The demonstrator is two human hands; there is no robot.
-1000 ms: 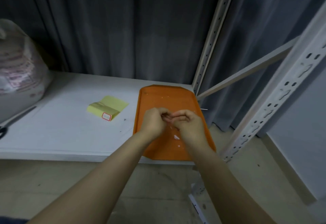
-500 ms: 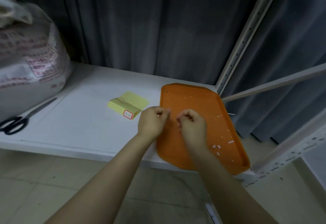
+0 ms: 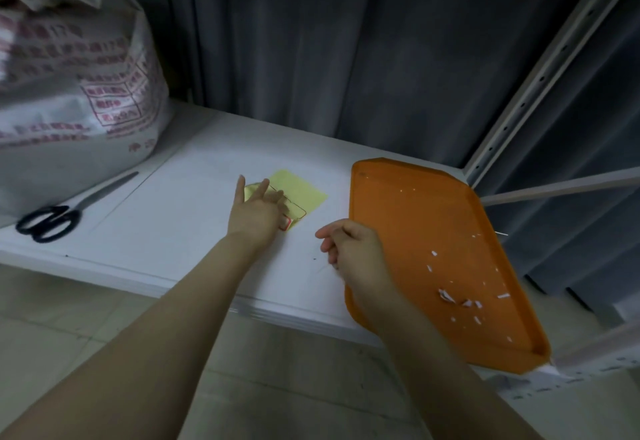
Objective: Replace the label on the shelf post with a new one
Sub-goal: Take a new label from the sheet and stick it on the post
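A yellow sheet of labels [image 3: 300, 191] lies on the white shelf [image 3: 180, 217], with a red-bordered label at its near corner. My left hand [image 3: 258, 212] lies over the sheet with its fingers spread out straight. My right hand [image 3: 349, 249] hovers just left of the orange tray [image 3: 415, 217], fingers loosely curled, holding nothing that I can see. Small white paper scraps [image 3: 457, 297] lie scattered in the tray. A perforated shelf post [image 3: 540, 79] rises at the back right.
Black-handled scissors [image 3: 55, 219] lie at the shelf's left end. A big white printed bag [image 3: 69, 93] stands behind them. Dark curtains hang behind the shelf. A tiled floor lies below the shelf's front edge.
My hands have parted from over the tray. The left hand reached left onto the yellow sheet and opened. The right hand drifted left off the tray. The view swung left.
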